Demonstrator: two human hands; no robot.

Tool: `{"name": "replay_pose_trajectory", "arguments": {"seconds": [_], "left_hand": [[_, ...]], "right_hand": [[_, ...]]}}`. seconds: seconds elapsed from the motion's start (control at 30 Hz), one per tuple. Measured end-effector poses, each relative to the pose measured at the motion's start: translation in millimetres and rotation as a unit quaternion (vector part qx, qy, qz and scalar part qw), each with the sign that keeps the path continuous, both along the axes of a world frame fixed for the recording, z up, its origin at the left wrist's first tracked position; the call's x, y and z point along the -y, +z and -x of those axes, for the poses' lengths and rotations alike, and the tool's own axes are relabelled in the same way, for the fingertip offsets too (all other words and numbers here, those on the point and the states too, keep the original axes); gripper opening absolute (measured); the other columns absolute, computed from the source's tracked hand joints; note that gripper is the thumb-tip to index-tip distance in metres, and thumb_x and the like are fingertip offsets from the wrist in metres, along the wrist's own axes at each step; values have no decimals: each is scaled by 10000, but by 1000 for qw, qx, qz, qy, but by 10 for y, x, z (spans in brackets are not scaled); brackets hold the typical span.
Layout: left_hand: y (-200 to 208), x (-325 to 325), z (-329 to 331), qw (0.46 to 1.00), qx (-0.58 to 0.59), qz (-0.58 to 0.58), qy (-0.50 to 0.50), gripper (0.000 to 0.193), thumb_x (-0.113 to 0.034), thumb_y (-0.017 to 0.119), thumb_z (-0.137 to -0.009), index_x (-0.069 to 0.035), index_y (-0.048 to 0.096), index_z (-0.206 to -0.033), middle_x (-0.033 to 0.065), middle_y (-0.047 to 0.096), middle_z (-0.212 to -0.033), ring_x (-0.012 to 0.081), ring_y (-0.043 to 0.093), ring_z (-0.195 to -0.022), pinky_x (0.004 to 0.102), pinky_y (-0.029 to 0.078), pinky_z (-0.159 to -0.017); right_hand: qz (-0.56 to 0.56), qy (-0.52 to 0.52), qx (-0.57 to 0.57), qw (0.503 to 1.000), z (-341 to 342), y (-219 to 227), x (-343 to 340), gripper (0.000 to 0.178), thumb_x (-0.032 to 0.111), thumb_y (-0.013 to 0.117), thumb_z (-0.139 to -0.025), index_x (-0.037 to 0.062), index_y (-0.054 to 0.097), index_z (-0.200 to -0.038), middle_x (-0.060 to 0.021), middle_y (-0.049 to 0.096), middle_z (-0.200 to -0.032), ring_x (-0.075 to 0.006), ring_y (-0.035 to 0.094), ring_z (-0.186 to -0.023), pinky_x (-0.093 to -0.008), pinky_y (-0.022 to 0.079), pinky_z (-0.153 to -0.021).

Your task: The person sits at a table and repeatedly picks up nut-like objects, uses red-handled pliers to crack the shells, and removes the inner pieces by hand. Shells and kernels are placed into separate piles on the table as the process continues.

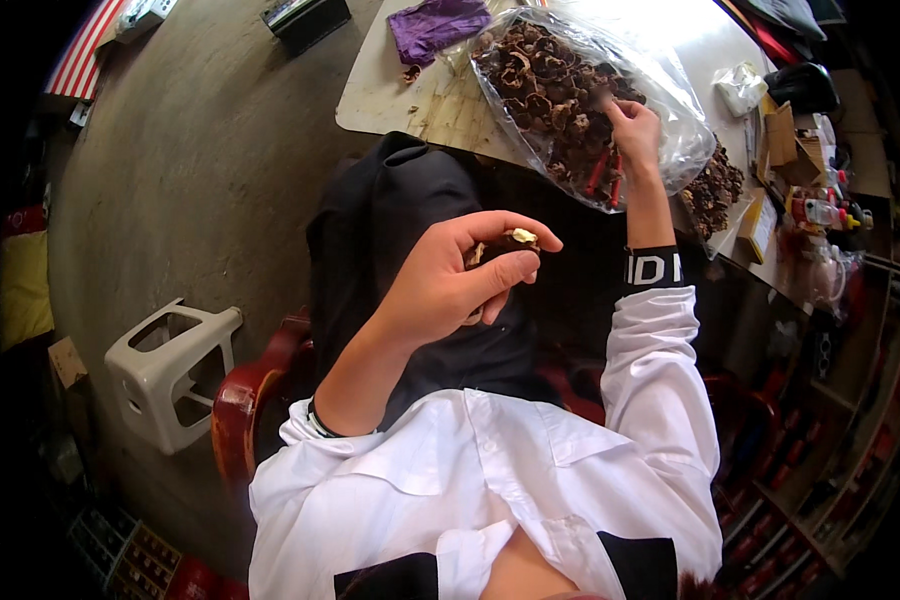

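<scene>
My left hand (460, 265) is curled above my lap, around several brown dried mushrooms; a pale cut end (523, 236) shows between thumb and forefinger. On the table's near edge lies a clear plastic bag (670, 95), spread open and heaped with dried mushrooms (550, 80). Over the right part of that heap reaches my right hand (635, 130), its fingertips pinched together. Whatever they hold is too blurred to make out. Below this hand, a tool with two red handles (602, 178) lies on the mushrooms; its working end is hidden.
A second pile of small brown pieces (715, 195) lies right of the bag. Purple cloth (435, 28) is on the white table (370, 90). Cartons and bottles crowd the right side (825, 212). A beige plastic stool (160, 370) stands left of my red wooden chair (245, 410).
</scene>
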State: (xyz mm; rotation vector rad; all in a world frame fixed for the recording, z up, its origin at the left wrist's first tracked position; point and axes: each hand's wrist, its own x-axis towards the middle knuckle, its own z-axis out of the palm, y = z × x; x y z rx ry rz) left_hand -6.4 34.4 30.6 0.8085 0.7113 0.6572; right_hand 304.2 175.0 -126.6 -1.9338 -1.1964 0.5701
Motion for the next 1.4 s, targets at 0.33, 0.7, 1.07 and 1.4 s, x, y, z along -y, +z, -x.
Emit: {"name": "replay_pose_trajectory", "arguments": {"seconds": [0.33,0.7,1.07,1.4], "left_hand": [[-2,59,53,998,47,-31,-26,302,-230,687,-858,52,653,-959,38,618,-695,29,485,-469,148,328,-410],[59,96,-18,996,2,-77,-34,197,-149,699,-847,29,651,-916,12,591,-673,26,465,-490,156,350,-446],[45,99,-101,976,-66,-197,-67,244,-232,650,-880,8,607,-900,7,554,-719,42,469,-548,189,369,-483],[-18,69,-179,902,-164,-397,-50,275,-243,616,-903,28,573,-885,57,483,-695,125,482,-549,250,371,-493]], "right_hand": [[-23,-11,68,997,120,529,221,264,256,622,-886,-4,666,-887,-50,661,-681,-97,571,-583,-261,447,-565],[-106,222,-71,967,899,1806,1449,188,37,697,-788,44,690,-976,21,633,-730,-24,427,-520,-171,336,-469],[-161,416,31,894,1006,2041,1643,229,7,748,-709,10,703,-933,-97,663,-759,-191,665,-638,-246,509,-539],[-137,411,55,900,981,1965,1654,149,-20,705,-722,9,653,-859,-88,640,-744,-217,641,-611,-268,497,-527]]}}
